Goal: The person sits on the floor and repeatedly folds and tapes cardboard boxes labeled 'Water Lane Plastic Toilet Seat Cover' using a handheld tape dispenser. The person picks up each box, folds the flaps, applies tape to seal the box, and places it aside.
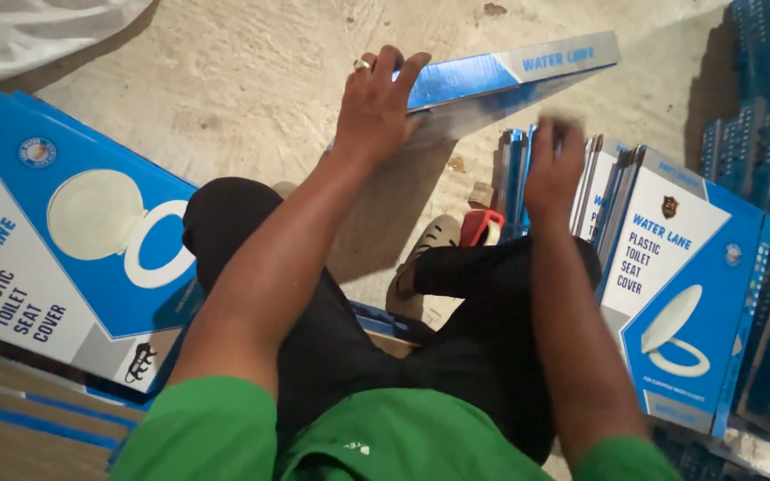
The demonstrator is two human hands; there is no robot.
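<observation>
Glossy blue-and-white cardboard everywhere. Left hand (376,102), ring on one finger, lies fingers-spread over the near end of a flat carton (501,76) held tilted above the rough concrete floor (251,80). Right hand (552,169) is motion-blurred on the top edges of upright cartons (670,267) packed in a row; grip there: cannot tell. Hands apart. Stacked flat cartons (55,249) sit well left of the left forearm. Black trousers, sandal (425,254) below the hands.

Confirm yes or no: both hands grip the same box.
No: the left hand holds a flat blue box, the right hand touches upright boxes.
</observation>
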